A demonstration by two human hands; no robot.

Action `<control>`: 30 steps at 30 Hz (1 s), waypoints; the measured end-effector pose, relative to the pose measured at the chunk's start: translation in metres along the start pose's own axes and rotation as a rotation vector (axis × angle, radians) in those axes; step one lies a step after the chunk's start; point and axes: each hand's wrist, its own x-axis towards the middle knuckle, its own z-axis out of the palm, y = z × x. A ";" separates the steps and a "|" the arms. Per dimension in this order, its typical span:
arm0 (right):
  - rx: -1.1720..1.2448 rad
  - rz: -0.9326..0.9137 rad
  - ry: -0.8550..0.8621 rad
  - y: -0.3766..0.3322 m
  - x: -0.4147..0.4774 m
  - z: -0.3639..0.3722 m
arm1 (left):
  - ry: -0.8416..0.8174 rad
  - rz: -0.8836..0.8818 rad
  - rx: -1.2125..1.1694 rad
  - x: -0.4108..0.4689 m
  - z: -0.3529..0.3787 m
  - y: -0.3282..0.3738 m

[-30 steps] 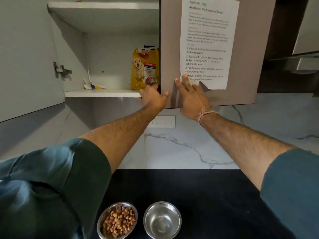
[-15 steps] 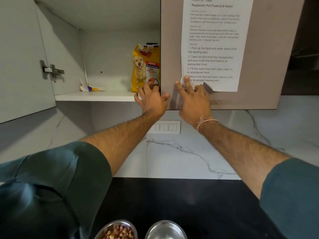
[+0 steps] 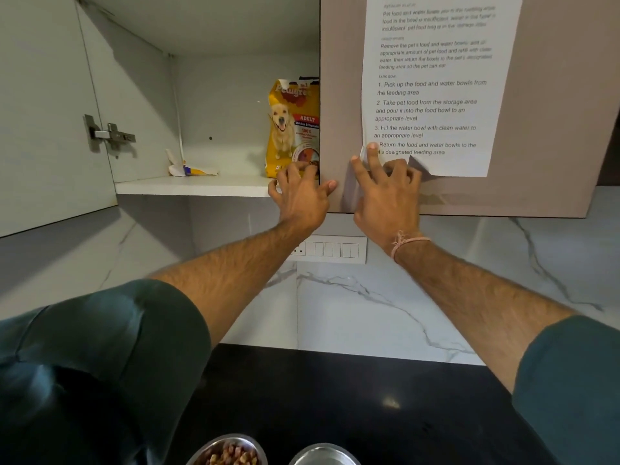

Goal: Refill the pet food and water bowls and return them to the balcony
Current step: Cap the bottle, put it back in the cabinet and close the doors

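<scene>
1. Left hand (image 3: 302, 199): raised to the front edge of the cabinet shelf (image 3: 194, 186), fingers spread and loosely curled just in front of the base of the pet food bag (image 3: 292, 127); the thumb lies on the edge of the closed cabinet door (image 3: 339, 105). Its grip is released; whether the fingertips touch the bag cannot be told.
2. Right hand (image 3: 385, 193): pressed against the face of the closed door, index finger extended onto the lower left corner of the printed instruction sheet (image 3: 436, 85). Its grip is released, fingers bent but enclosing nothing. A pink thread band (image 3: 407, 241) circles the wrist.
3. Pet food bag: yellow, printed with a dog, standing upright on the shelf at its right end, partly hidden behind the closed door.
4. Crumpled wrapper (image 3: 188, 167): lying on the same shelf, well apart from the bag, to its left.
5. Open cabinet door (image 3: 43, 112): swung out at far left, metal hinge (image 3: 109, 134) visible.
6. Food bowl (image 3: 228, 453): steel, holding kibble, on the black counter (image 3: 352, 397) at the lower frame edge.
7. Water bowl (image 3: 323, 456): steel, just beside the food bowl to its right; its contents cannot be told.
8. Switch panel (image 3: 330, 249): white, on the marble wall below the cabinet.
</scene>
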 end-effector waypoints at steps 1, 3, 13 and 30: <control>0.006 0.001 -0.002 0.000 -0.001 0.000 | 0.000 0.001 -0.007 0.000 0.000 0.000; 0.020 0.009 -0.009 -0.003 -0.002 0.001 | -0.010 -0.003 -0.022 -0.003 -0.001 -0.001; 0.210 -0.057 -0.009 -0.057 0.011 -0.020 | -0.005 -0.090 -0.109 -0.037 -0.045 -0.054; 0.641 -0.241 0.097 -0.265 -0.008 -0.176 | 0.069 -0.552 -0.406 -0.150 -0.251 -0.189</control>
